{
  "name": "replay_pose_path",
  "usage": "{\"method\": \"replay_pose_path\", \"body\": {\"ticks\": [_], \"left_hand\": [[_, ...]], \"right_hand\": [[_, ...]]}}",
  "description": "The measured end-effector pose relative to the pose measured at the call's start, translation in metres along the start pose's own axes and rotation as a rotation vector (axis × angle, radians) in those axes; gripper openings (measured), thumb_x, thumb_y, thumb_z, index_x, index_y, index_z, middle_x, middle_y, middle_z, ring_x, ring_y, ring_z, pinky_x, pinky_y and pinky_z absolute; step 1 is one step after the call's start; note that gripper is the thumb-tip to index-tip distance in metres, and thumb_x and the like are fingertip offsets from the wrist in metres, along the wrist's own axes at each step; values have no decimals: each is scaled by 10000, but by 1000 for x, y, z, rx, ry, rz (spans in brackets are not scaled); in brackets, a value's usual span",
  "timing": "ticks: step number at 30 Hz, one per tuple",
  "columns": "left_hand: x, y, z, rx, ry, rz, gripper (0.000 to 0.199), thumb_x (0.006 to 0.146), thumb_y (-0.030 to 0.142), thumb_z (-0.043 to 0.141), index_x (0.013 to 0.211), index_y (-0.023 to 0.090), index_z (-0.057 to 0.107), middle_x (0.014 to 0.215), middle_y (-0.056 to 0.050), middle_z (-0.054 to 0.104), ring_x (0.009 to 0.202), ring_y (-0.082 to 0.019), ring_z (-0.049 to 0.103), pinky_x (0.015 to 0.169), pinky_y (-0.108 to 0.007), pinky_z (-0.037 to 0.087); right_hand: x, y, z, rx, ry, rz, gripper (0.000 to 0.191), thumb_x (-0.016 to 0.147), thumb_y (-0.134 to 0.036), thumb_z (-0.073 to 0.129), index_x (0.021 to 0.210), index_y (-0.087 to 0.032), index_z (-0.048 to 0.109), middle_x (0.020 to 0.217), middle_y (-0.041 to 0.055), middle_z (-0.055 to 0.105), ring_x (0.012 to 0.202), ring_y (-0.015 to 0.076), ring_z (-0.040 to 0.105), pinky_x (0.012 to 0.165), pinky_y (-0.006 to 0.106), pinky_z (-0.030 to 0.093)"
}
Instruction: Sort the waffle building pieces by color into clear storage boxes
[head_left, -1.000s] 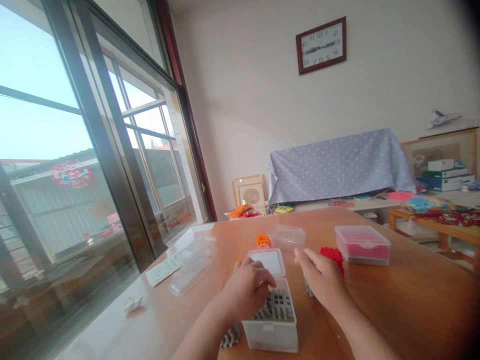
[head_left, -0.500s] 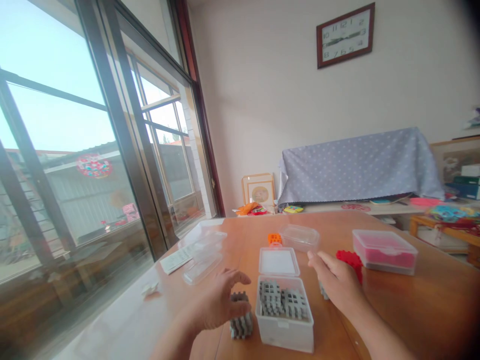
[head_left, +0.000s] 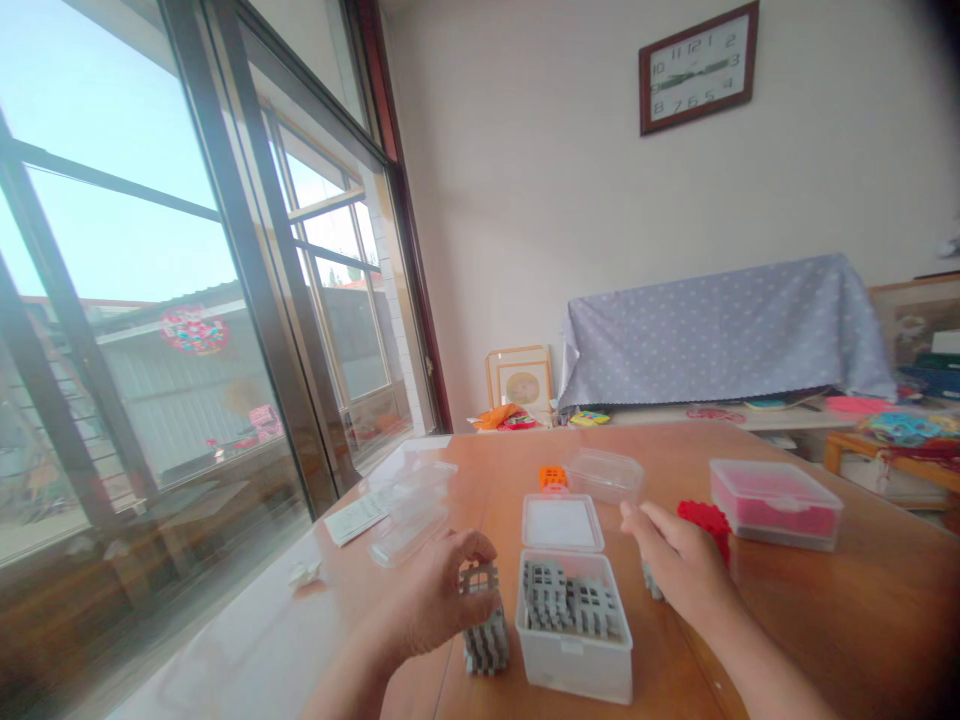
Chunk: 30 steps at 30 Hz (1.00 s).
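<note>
My left hand [head_left: 442, 590] has its thumb and fingers closed on a grey lattice block piece [head_left: 480, 578] at the top of a stack of grey lattice pieces [head_left: 486, 645]. Just right of the stack is an open clear plastic box [head_left: 576, 665] holding several similar grey pieces [head_left: 547, 590], its lid [head_left: 562, 522] folded back. On the box's other side, my right hand [head_left: 675, 550] has curled fingers. A grey piece [head_left: 651, 582] shows partly beneath it; what the fingers hold is hidden.
Red pieces [head_left: 705, 525] lie behind my right hand, beside a lidded box of pink contents [head_left: 776, 505]. Farther back are an orange piece [head_left: 553, 478] and a clear container [head_left: 604, 475]. Clear lids [head_left: 409, 530] and a paper sheet [head_left: 358, 515] lie at the left.
My left hand's fingers have closed around the top grey piece, which now stands slightly higher and tilted. My right hand has hardly moved. The view has shifted slightly.
</note>
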<state>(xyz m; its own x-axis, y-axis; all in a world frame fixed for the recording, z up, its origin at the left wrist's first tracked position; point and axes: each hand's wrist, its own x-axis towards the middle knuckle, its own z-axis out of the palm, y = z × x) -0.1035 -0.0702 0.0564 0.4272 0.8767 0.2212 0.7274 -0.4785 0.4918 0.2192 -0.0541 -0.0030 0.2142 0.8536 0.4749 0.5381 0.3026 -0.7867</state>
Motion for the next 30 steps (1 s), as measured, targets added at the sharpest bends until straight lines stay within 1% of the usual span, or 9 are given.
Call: {"method": "replay_pose_path", "body": {"ticks": [3,6,9,13,17,20,25,28,30], "left_hand": [[10,14,5,-96,71,78,259,794,240,681,1046,228,624,1049,-24,682,953,-181,608,854,-280,473],[24,37,16,-169,86,147,234,813,250,685,1038,224,625,1066,-21,686,987,-181,612,886,-274,467],[38,57,31,-208,34,181,276,809,253,690,1073,225,616,1069,-20,688,984,-181,617,883,-272,473],[52,74,51,-151,-72,180,341,773,275,718,1095,233,615,1097,-25,688,969,-195,624,848,-291,477],[61,82,62,-5,-177,157,394,732,290,749,1108,267,633,1095,-20,690,979,-227,614,829,-324,469],[65,84,66,109,-210,182,392,691,315,802,1058,286,666,1041,-13,694,1049,-263,577,897,-361,448],[68,83,69,164,-204,264,343,705,367,828,1003,292,674,1033,13,701,1043,-248,558,905,-347,441],[67,82,70,173,-184,272,384,688,396,845,1023,304,681,1116,5,672,1046,-250,559,915,-357,443],[65,82,68,184,-172,267,363,700,367,826,1029,308,686,1129,-5,662,1043,-255,558,915,-369,442]], "right_hand": [[1,2,1,3,8,-5,510,964,-615,424,715,-211,612,543,-67,334,522,139,421,501,258,295],[1,-1,1,12,4,-8,507,971,-607,416,728,-208,613,548,-68,342,524,137,423,506,257,292],[0,-7,-2,12,7,-6,505,980,-595,408,736,-203,611,556,-62,370,537,140,437,515,258,295],[-1,-12,-6,20,9,-3,502,990,-588,397,750,-200,609,561,-62,381,542,141,441,522,259,292],[0,-12,-7,43,25,-15,496,991,-574,410,726,-199,599,554,-63,375,544,138,437,526,260,286],[2,-7,-5,63,37,-18,503,988,-583,416,713,-200,591,541,-68,362,531,131,420,522,260,276],[4,-2,-1,83,43,-11,508,984,-596,422,721,-198,599,534,-73,346,520,126,401,515,260,263],[4,-2,-2,83,44,-11,511,987,-597,417,727,-197,601,533,-74,350,517,124,404,517,261,262],[4,-2,-2,78,44,-8,515,989,-600,413,727,-198,599,532,-75,345,514,121,399,519,262,260]]}}
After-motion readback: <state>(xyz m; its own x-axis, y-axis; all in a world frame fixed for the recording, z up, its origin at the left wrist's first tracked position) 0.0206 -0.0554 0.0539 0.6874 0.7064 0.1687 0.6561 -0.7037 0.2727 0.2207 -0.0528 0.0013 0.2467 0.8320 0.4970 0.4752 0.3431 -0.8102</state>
